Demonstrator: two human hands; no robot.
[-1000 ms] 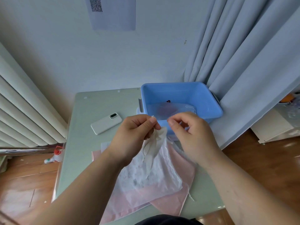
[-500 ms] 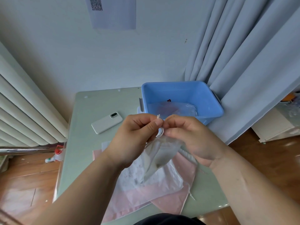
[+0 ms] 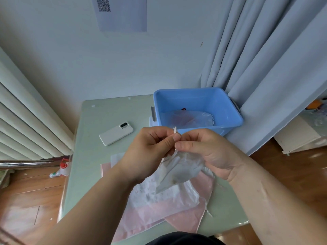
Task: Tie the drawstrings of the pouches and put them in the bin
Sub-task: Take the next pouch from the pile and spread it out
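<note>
Together we pinched the drawstrings (image 3: 175,132) between left hand (image 3: 150,152) and right hand (image 3: 203,151) fingers, letting the pouch (image 3: 178,172) hang, bin (image 3: 228,125) at one o'clock for dropping.

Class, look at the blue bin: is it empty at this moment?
No, the blue bin already holds at least one sheer pouch lying on its floor, its drawstring visible at the right end.

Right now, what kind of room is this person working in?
Probably a room in a home. A radiator stands on the left, long grey curtains hang on the right, and the floor is wood. A phone lies on the small table.
</note>
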